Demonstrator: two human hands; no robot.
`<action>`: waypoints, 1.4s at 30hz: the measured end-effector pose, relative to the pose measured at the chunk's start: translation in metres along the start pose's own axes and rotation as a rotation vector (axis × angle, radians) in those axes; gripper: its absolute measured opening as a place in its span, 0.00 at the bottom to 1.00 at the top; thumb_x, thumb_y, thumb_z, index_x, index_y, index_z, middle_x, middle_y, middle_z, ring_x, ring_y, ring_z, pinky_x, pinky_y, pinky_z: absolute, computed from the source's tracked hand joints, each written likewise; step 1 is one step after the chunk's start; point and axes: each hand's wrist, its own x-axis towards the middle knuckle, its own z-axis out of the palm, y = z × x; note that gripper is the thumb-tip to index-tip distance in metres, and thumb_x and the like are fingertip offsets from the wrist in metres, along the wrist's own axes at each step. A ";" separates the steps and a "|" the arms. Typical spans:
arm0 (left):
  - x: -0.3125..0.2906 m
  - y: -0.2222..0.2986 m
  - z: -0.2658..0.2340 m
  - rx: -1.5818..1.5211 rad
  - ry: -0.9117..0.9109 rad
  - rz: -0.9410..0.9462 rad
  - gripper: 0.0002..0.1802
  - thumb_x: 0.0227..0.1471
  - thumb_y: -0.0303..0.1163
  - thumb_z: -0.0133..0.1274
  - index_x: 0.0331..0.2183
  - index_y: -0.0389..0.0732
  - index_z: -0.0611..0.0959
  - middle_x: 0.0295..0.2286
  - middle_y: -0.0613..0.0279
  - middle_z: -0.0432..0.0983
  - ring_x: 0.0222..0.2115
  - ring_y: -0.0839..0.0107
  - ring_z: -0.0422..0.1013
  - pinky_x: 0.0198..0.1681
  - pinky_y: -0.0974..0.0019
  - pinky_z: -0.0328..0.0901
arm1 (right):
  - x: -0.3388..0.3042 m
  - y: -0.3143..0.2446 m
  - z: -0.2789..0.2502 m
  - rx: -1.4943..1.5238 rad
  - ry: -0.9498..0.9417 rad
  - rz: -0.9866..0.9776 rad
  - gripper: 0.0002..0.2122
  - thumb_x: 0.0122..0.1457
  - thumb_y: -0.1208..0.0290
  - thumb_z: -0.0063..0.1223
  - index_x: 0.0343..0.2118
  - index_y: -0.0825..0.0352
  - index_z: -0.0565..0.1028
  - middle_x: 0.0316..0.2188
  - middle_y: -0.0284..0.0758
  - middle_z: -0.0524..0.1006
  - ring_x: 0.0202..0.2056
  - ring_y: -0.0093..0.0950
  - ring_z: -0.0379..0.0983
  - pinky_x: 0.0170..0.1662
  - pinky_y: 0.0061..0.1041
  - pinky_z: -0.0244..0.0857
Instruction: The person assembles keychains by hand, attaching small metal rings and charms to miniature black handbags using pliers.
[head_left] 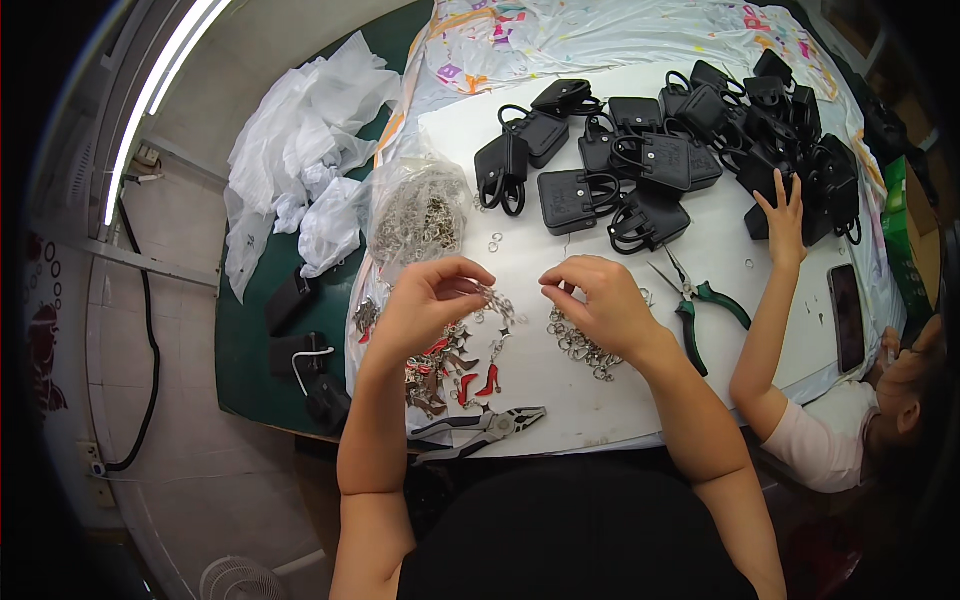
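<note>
My left hand (430, 300) is closed, thumb against fingers, on a short silver chain (500, 306) over the white board. Below it hangs a red high-heel charm (489, 380); I cannot tell whether it is joined to that chain. Opposite, my right hand (605, 303) is pinched, and whatever is between its fingertips is too small to make out. Beneath the right hand lies a heap of metal rings (580, 350). A pile of red and brown shoe charms (428, 385) spreads under my left wrist. Beyond that hand sits a clear bag of metal chains (420, 215).
Grey-handled pliers (490, 428) lie at the near edge, green-handled pliers (690, 300) to the right. Several small black bags (665, 160) are heaped at the back. Another person's hand (785, 222) touches them. A phone (846, 318) and white plastic bags (300, 150) flank the board.
</note>
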 end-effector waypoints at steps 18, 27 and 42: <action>-0.079 -0.082 -0.107 0.609 0.793 -0.079 0.13 0.47 0.28 0.62 0.37 0.34 0.84 0.30 0.55 0.82 0.34 0.64 0.78 0.40 0.64 0.69 | -0.003 0.000 0.010 -0.081 0.086 -0.071 0.04 0.54 0.79 0.57 0.33 0.69 0.80 0.30 0.37 0.79 0.33 0.34 0.75 0.38 0.30 0.69; -0.032 -0.126 -0.158 1.254 0.648 -0.123 0.20 0.51 0.27 0.56 0.46 0.30 0.78 0.43 0.43 0.76 0.44 0.44 0.72 0.47 0.51 0.66 | 0.007 0.020 -0.026 -0.125 0.379 0.183 0.07 0.58 0.81 0.51 0.36 0.74 0.79 0.31 0.41 0.81 0.28 0.33 0.77 0.35 0.25 0.70; -0.030 -0.099 -0.148 0.896 0.793 -0.055 0.05 0.41 0.23 0.58 0.26 0.33 0.85 0.22 0.55 0.80 0.24 0.67 0.77 0.31 0.66 0.70 | 0.004 0.025 0.021 -0.212 0.045 -0.105 0.05 0.52 0.82 0.56 0.32 0.70 0.80 0.33 0.39 0.79 0.36 0.38 0.75 0.42 0.32 0.69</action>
